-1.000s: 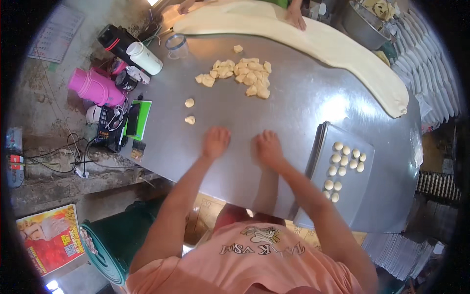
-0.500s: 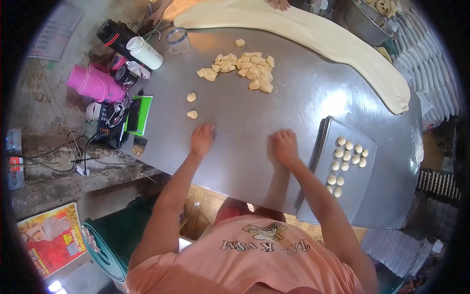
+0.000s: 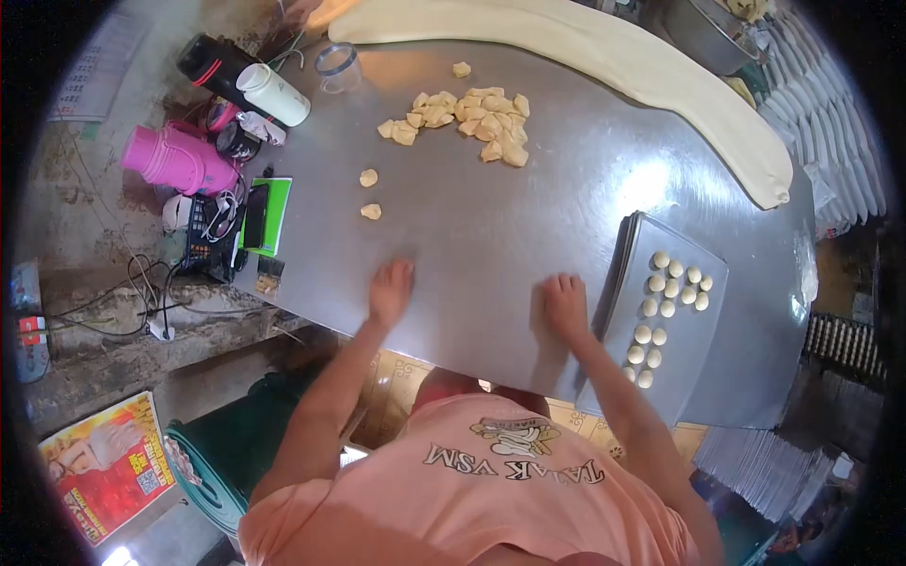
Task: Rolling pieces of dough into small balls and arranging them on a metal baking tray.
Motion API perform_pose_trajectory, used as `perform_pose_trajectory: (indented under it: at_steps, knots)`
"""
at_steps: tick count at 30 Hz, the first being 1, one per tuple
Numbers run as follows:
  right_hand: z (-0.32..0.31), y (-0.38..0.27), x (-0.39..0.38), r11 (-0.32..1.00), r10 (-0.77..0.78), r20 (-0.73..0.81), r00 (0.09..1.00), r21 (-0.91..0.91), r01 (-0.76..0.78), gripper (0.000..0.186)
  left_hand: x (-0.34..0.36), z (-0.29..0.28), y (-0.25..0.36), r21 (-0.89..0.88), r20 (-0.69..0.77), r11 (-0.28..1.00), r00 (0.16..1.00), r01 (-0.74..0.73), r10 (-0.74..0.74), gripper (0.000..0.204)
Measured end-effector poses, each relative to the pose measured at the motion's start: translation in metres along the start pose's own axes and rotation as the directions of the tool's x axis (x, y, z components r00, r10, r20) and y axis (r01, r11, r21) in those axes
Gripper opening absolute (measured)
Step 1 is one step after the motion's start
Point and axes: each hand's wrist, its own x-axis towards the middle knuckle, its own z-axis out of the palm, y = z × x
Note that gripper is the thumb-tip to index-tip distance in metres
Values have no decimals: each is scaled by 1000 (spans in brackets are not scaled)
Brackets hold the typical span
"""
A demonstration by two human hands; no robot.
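My left hand (image 3: 390, 292) is curled palm-down on the metal table (image 3: 462, 226), near its front edge. To its right my right hand (image 3: 565, 307) lies in the same cupped way, close to the stacked trays. Whatever is under either palm is hidden. Beyond the left hand sit two loose dough pieces (image 3: 369, 194), one behind the other. Farther off is a pile of cut dough chunks (image 3: 491, 118), with a single dough lump (image 3: 461, 70) behind it. Several small round dough balls (image 3: 656, 283) stand in loose rows on the top grey tray (image 3: 694, 349) at the right.
A long slab of dough (image 3: 604, 61) stretches along the far edge. At the left are a clear cup (image 3: 338, 71), a white bottle (image 3: 275, 95), a black flask (image 3: 215, 66), a pink jug (image 3: 179, 160), a black basket (image 3: 204, 236) and a phone (image 3: 256, 215) on a green pad.
Both hands have drawn nearer to my body, and the right one has also shifted right, widening the gap between them. Another person's hand on the dough slab has left the view.
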Motion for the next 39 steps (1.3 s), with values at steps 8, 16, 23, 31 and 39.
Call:
perform_pose_trajectory:
  at_steps: [8,16,23,31,39]
  knots:
    - [44,-53,59,947,-321,-170,932,-45,318,20,49,48,34,-56,36,972,972,-230,232,40]
    - [-13,1,14,872,-115,-175,978,453,184,26,38,-26,6,-318,319,946,947,67,41,41]
    - [-92,112,-113,719,297,-431,852,688,98,30,105,-8,266,-719,146,690,989,81,36,20]
    - [-158,255,-186,794,464,-548,696,606,-52,32,126,43,514,-595,-146,698,908,-398,392,24]
    - [-148,292,-165,922,378,-646,663,325,-209,29,131,37,491,-531,-101,805,963,-263,248,21]
